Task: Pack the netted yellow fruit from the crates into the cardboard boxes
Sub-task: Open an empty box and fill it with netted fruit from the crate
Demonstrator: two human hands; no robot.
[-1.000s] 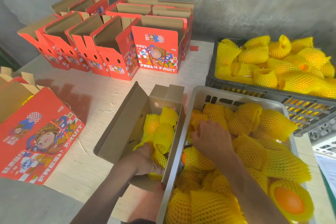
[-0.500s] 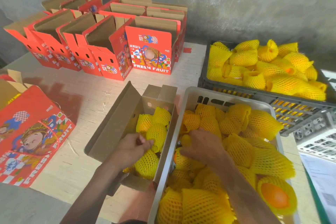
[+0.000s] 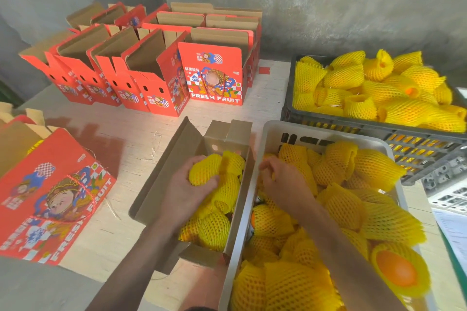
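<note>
Gripping a netted fruit (image 3: 205, 171), left hand (image 3: 188, 190) has fingers curled round it over the far half of the open box (image 3: 161, 184), which is plain brown cardboard, flaps up. More netted fruit lies under and beside it in the box. Right hand (image 3: 283, 184) is inside the pale crate (image 3: 271, 134), fingers curled down among the fruit; can't tell whether it actually holds one. Box's right wall sits tight against the crate's left wall, no gap. Box's left flap leans out over bare table (image 3: 126, 139), open room there up to the closed red box (image 3: 53, 197) lying flat at the left edge, printed "FRESH FRUIT" with a cartoon figure and tied with thin red string.

Dark crate (image 3: 379, 131) behind the pale one, slotted plastic walls, heaped with the same yellow foam-net sleeves; orange skin shows through where the net gapes. Near-right fruit (image 3: 399, 270) in the pale crate shows a big orange patch.

Row of empty red boxes (image 3: 214, 73) stands open along the grey wall (image 3: 328, 7); front one reads "FRESH FRUIT". Clear strip of table between that row and the open box. Printed paper sheet (image 3: 452, 230) at the right edge, text unreadable.
</note>
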